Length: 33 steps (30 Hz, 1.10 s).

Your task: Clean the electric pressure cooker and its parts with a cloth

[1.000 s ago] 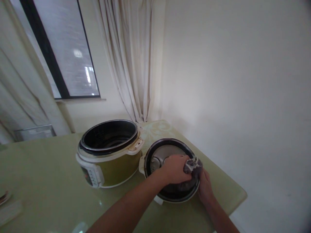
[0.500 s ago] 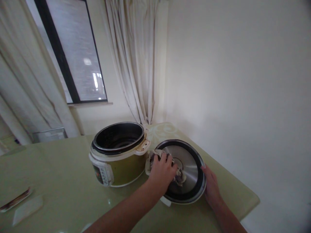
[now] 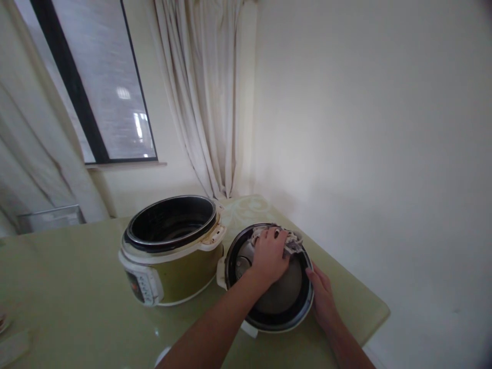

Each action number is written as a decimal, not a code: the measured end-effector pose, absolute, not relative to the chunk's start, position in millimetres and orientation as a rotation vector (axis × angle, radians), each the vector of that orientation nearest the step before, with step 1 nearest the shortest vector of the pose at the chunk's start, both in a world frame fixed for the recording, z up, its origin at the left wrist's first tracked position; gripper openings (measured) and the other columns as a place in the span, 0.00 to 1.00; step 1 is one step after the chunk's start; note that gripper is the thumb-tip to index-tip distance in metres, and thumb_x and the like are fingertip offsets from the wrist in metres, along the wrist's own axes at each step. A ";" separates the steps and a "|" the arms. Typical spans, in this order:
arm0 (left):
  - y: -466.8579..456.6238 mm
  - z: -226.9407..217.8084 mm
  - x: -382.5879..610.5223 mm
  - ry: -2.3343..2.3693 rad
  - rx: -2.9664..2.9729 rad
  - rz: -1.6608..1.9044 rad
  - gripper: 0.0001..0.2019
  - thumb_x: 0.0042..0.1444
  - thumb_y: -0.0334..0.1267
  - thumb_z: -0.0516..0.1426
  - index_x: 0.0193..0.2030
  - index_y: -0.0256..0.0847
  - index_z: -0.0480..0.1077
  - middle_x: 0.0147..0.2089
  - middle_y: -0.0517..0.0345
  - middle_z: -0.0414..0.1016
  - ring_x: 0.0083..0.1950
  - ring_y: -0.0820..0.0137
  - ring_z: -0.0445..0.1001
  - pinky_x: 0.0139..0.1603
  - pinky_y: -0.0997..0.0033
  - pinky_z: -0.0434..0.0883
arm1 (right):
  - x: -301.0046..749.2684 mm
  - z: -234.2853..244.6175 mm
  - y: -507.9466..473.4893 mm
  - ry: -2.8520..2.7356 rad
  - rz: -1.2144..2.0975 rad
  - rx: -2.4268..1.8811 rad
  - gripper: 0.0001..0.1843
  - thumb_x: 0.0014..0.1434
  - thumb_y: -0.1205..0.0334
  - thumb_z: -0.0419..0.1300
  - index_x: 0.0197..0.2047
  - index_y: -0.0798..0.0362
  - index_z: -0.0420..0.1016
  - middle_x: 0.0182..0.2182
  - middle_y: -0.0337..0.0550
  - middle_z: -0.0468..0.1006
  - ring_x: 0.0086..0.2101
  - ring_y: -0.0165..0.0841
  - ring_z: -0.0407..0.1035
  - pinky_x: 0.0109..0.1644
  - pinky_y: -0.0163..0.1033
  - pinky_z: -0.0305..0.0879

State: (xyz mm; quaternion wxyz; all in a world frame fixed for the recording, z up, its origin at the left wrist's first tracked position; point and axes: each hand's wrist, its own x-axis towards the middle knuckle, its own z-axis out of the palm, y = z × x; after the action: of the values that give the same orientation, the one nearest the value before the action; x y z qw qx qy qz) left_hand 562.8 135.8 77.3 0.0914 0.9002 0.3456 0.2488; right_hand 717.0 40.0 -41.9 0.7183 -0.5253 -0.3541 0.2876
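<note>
My left hand (image 3: 270,253) is closed on a crumpled cloth (image 3: 295,241), pressing it against the upper part of a round pressure cooker lid (image 3: 282,294). The lid's metal inner face, ringed by a black seal, is turned up toward me. Its right rim is gripped by my right hand (image 3: 322,293), thumb on the edge and fingers hidden beneath. Left of the lid stands the green and white electric pressure cooker (image 3: 184,271), uncovered, its dark inner pot showing and a control panel at its front left.
The pale green table (image 3: 88,277) has its right edge along the wall. A pale flat item (image 3: 14,348) lies at the far left. A small white thing (image 3: 163,353) is partly behind my left forearm. Curtains (image 3: 207,102) and a window are behind.
My left hand has slid the cloth from the lid's left-middle part up to its top edge. My right hand stays on the rim. The whole view has shifted, so things appear further left.
</note>
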 end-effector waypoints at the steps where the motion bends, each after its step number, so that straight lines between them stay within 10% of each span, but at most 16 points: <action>1: 132.7 77.8 567.0 0.971 2.651 0.736 0.27 0.60 0.39 0.62 0.66 0.49 0.68 0.66 0.49 0.72 0.66 0.54 0.70 0.67 0.54 0.69 | 717.4 -42.9 40.6 -0.786 0.643 -1.158 0.30 0.56 0.35 0.70 0.52 0.48 0.87 0.49 0.49 0.87 0.58 0.52 0.76 0.67 0.56 0.68; 16: 131.7 87.7 501.9 0.654 2.787 -0.153 0.22 0.53 0.50 0.65 0.53 0.44 0.78 0.51 0.47 0.84 0.51 0.52 0.84 0.49 0.59 0.80 | 706.8 -31.5 51.8 -0.483 0.653 -1.175 0.25 0.46 0.37 0.73 0.32 0.51 0.82 0.28 0.39 0.83 0.30 0.40 0.75 0.38 0.45 0.76; 25: 95.8 83.5 440.9 0.993 3.181 0.463 0.21 0.67 0.33 0.56 0.65 0.50 0.71 0.62 0.44 0.75 0.63 0.51 0.72 0.60 0.46 0.74 | 714.0 -40.9 65.8 -0.435 0.523 -1.219 0.21 0.52 0.41 0.66 0.36 0.51 0.83 0.33 0.41 0.86 0.35 0.43 0.78 0.40 0.46 0.76; 33: 107.2 -32.1 321.0 1.188 3.255 0.758 0.39 0.51 0.26 0.56 0.69 0.65 0.69 0.62 0.61 0.80 0.61 0.53 0.75 0.61 0.46 0.73 | 721.5 -28.2 118.6 -0.401 0.430 -1.316 0.20 0.56 0.41 0.62 0.37 0.50 0.82 0.33 0.42 0.85 0.40 0.45 0.76 0.40 0.44 0.73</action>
State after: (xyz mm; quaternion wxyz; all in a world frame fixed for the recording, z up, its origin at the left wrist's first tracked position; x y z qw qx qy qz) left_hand 321.0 107.2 -32.1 -0.2014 0.8989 0.3281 0.2093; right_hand 721.5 118.6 -28.2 0.7513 -0.6026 -0.1838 0.1967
